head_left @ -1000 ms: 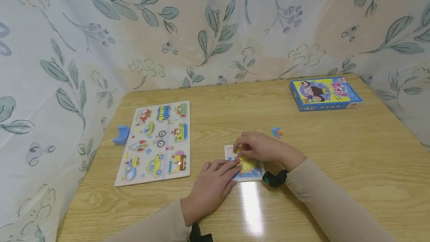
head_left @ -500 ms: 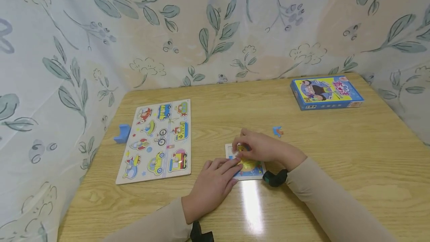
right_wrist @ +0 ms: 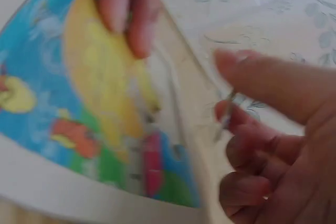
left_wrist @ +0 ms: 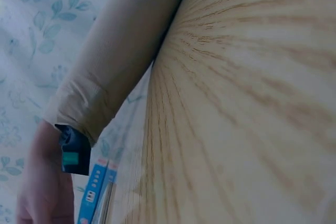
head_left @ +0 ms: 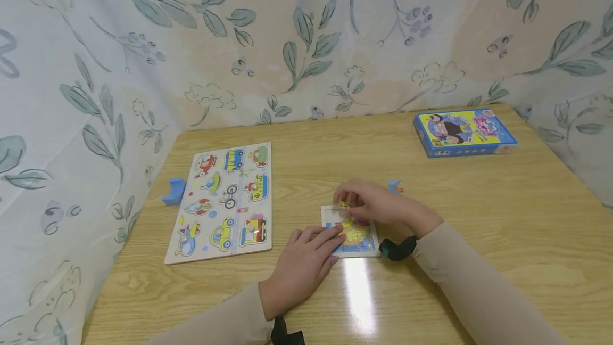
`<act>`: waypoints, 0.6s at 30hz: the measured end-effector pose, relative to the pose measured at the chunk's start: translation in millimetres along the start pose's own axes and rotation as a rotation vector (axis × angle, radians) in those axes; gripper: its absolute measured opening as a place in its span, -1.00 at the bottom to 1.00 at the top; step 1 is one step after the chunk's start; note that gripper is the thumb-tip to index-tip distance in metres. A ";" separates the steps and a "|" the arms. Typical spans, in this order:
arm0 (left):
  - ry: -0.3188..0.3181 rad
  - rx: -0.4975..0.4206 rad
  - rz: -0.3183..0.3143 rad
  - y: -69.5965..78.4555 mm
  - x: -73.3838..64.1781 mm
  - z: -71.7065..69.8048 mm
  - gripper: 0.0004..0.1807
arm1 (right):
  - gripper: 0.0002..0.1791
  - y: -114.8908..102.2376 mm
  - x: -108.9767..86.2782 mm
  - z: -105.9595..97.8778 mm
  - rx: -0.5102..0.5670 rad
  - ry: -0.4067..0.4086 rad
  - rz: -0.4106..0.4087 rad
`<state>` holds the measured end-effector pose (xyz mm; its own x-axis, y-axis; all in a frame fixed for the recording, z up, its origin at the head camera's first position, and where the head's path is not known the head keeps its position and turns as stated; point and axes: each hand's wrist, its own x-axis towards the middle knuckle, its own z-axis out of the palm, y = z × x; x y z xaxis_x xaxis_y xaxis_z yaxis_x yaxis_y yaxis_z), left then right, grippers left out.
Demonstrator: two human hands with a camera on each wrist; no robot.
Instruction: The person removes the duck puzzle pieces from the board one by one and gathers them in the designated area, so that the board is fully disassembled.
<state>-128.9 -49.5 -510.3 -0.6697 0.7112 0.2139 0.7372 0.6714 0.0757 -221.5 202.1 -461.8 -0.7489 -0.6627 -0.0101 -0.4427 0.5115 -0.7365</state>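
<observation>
A small jigsaw puzzle in a pale frame (head_left: 356, 254) lies on the table, its picture yellow and blue. My left hand (head_left: 301, 268) rests on its left side, fingers extended; in the right wrist view, the left fingers (right_wrist: 126, 11) press on the yellow part. Above the top of the frame, my right hand (head_left: 375, 202) pinches a small yellow puzzle piece (head_left: 345, 204) between thumb and fingers. That puzzle piece (right_wrist: 227, 116) appears nearly edge-on in the right wrist view. A blue-and-orange puzzle piece (head_left: 395, 187) lies just beyond the right hand, partly covered by it.
A wooden board of vehicle shapes (head_left: 222, 201) lies on the left, with a blue block (head_left: 174, 191) beside it. At the back right sits a blue-and-yellow box (head_left: 464, 132). A floral cloth (head_left: 306, 41) hangs behind the table.
My right hand has lifted away from the puzzle with the yellow piece, uncovering more of the picture and partly covering the loose blue-and-orange piece. The left hand stays in place.
</observation>
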 end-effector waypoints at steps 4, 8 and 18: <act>0.006 -0.006 -0.002 -0.9 -0.1 0.3 -0.51 | -0.71 -0.7 -6.6 -20.3 0.027 0.073 -0.031; 0.003 -0.004 -0.004 -1.1 -0.3 1.4 -0.50 | -0.65 -0.3 -27.3 -54.0 -0.082 0.153 0.023; -0.018 -0.001 -0.015 -0.4 0.4 1.2 -0.50 | -0.74 28.5 -79.9 -106.4 -0.337 0.117 0.379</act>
<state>-129.6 -49.2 -511.4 -0.6819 0.7048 0.1956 0.7274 0.6816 0.0795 -226.8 327.9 -410.1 -0.9289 -0.3412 -0.1441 -0.2498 0.8643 -0.4366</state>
